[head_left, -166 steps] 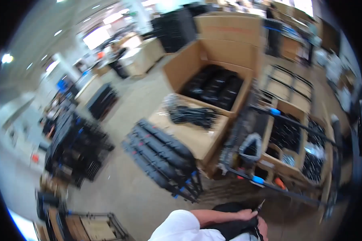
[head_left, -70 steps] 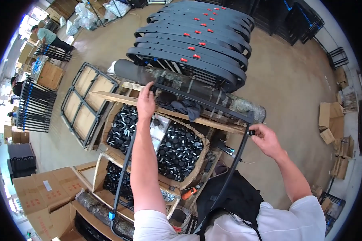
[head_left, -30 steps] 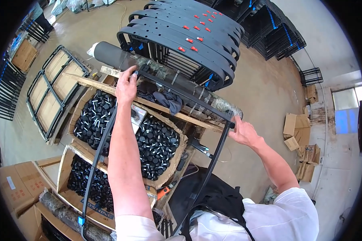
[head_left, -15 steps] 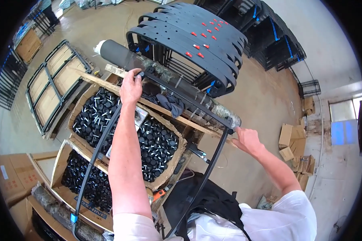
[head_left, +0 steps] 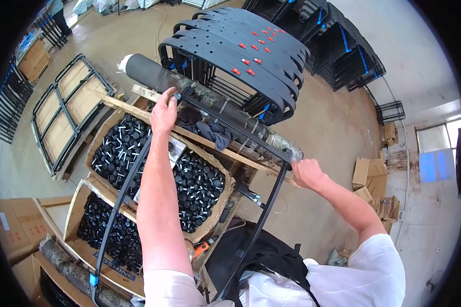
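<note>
A black metal tube frame (head_left: 275,188) lies in front of me, its far crossbar running between my two hands. My left hand (head_left: 162,115) is at the crossbar's left corner, thumb and fingers closed around a small round piece that looks like a black screw-in foot. At the right corner, my right hand (head_left: 307,173) has its fingers curled tight against the frame end; what they pinch is hidden. Under the frame, cardboard boxes hold many black round feet with metal studs (head_left: 197,187) and small black plastic parts (head_left: 107,225).
Beyond the crossbar stands a stack of curved black metal frames (head_left: 235,38) with red clips. A dark padded roll (head_left: 143,69) lies before it. Another frame (head_left: 66,110) rests at left on boards. A grey cloth (head_left: 215,134) and an orange-handled tool (head_left: 201,249) lie near the boxes.
My right hand's fingers have curled in more tightly at the right corner. My left hand stays at its corner, turned slightly. The whole view has shifted a little.
</note>
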### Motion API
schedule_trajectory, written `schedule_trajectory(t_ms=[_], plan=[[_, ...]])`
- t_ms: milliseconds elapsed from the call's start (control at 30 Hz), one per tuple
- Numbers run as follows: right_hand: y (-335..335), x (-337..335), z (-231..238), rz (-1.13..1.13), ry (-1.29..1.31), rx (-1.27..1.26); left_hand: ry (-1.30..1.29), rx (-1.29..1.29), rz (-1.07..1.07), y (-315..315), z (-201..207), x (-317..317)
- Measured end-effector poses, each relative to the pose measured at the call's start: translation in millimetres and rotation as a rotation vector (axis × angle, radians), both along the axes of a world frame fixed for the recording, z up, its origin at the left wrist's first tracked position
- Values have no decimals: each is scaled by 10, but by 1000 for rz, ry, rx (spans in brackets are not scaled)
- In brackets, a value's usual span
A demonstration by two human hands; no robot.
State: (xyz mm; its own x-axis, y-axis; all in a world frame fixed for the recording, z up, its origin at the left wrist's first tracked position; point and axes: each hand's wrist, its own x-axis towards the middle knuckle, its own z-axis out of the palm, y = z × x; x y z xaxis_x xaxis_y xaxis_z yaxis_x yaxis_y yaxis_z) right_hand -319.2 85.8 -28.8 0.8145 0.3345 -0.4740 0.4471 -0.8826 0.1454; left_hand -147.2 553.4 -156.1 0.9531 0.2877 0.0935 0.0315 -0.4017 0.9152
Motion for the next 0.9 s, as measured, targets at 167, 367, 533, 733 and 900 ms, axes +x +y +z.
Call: schedule_trajectory(t_ms=[167, 367, 533, 733, 900], plan=[[145, 22, 169, -69, 50, -100, 158, 91, -3, -137, 201, -77], [-36, 45, -10, -87, -18, 57, 43, 187, -26, -154, 227, -78], [32, 96, -81, -212, 38, -17, 151, 119, 39, -77, 157, -77], [48, 12, 4, -228, -64, 44, 106, 266, 49, -246, 330, -136], [193, -7, -4, -293, -115, 22, 55, 281, 66, -232, 252, -188]])
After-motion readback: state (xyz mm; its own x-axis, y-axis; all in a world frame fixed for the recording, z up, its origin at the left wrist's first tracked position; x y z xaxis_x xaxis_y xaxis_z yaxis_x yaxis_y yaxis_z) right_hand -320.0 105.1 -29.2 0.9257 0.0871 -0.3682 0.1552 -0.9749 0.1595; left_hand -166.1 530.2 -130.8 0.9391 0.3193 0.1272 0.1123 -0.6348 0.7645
